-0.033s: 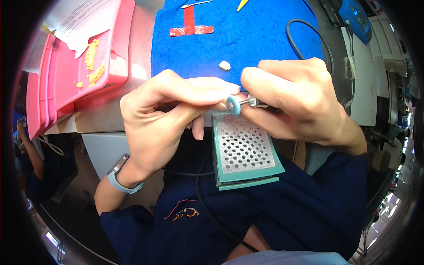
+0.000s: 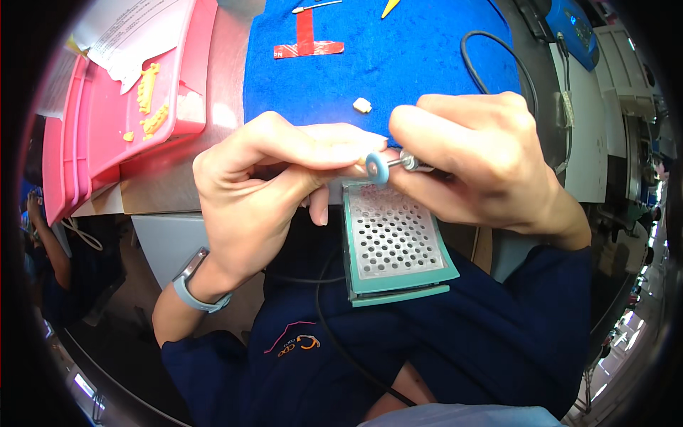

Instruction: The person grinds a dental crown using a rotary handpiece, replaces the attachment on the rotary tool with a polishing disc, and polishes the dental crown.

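My right hand (image 2: 477, 160) is wrapped around a rotary handpiece (image 2: 411, 162), most of its body hidden in the fist. From its tip a thin metal shank carries a blue polishing wheel (image 2: 378, 169). Just left of the wheel, my left hand (image 2: 267, 174) is closed in a pinch. A tiny yellowish edge shows between its fingertips and the wheel; the piece itself is too hidden to name. Fingers of both hands come close together around the wheel. Beyond them, a small cream tooth-like piece (image 2: 362, 105) lies on the blue towel (image 2: 427, 64).
Below my hands sits a green-framed box with a perforated metal top (image 2: 398, 242). At left stands a pink tray (image 2: 107, 153) with yellow pieces (image 2: 146, 89) and paper. Red tape (image 2: 306, 39) and a thin bur lie on the towel. A blue control unit (image 2: 573, 32) is far right.
My right hand and the polishing wheel have shifted very slightly. My left hand keeps its place.
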{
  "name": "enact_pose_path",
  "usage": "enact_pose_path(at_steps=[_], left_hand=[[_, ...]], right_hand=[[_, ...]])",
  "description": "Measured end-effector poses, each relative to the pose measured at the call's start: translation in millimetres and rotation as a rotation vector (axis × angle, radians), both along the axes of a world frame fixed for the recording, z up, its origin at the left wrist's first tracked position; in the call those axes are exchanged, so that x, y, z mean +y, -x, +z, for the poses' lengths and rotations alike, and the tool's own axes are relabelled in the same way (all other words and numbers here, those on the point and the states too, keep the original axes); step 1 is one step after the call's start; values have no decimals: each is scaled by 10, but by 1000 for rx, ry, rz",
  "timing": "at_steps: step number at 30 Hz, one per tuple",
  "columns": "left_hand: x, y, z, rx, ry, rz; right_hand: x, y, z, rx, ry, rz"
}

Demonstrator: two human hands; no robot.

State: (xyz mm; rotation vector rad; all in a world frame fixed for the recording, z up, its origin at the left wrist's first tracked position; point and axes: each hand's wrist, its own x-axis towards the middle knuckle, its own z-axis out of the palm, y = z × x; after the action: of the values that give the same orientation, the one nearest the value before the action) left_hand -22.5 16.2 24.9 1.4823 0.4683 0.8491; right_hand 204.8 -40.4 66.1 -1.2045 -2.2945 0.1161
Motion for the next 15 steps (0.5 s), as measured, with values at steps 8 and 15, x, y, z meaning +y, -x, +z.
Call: enact_pose_path(at_steps=[8, 15], left_hand=[[3, 18, -23, -21, 34, -12], [-13, 1, -12, -28, 66, 11]], right_hand=[[14, -17, 8, 7, 14, 1], [13, -22, 6, -5, 10, 4]])
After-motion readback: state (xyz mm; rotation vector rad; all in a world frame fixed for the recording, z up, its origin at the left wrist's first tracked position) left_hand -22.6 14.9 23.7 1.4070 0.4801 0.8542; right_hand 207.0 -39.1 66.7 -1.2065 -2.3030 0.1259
